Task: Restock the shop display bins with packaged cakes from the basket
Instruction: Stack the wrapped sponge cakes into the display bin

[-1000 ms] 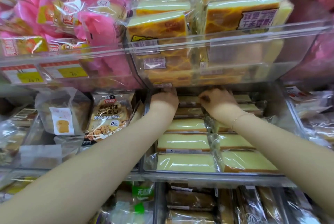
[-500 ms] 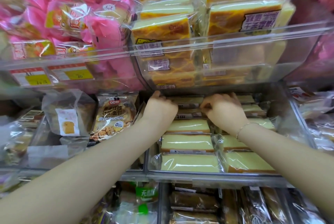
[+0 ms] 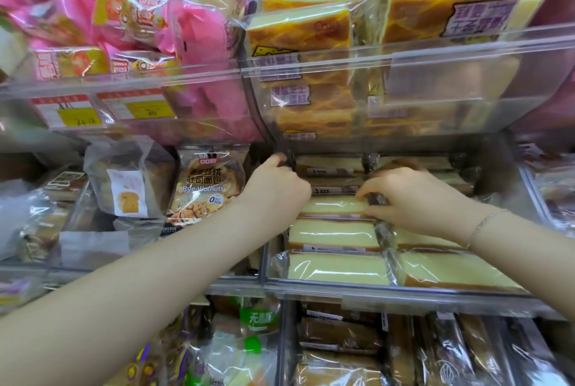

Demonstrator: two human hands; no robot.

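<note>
Both hands' curled fingers [image 3: 362,192] pinching one wrapped cake [image 3: 334,205] in the bin [image 3: 389,295].

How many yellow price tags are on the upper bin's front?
2. One yellow price tag sits at the far left of the clear upper bin front; the second tag is just right of it. Others may lie outside the view.

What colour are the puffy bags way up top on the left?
Bright pink bags, with some orange and yellow print. The head view shows them, top left.
</note>
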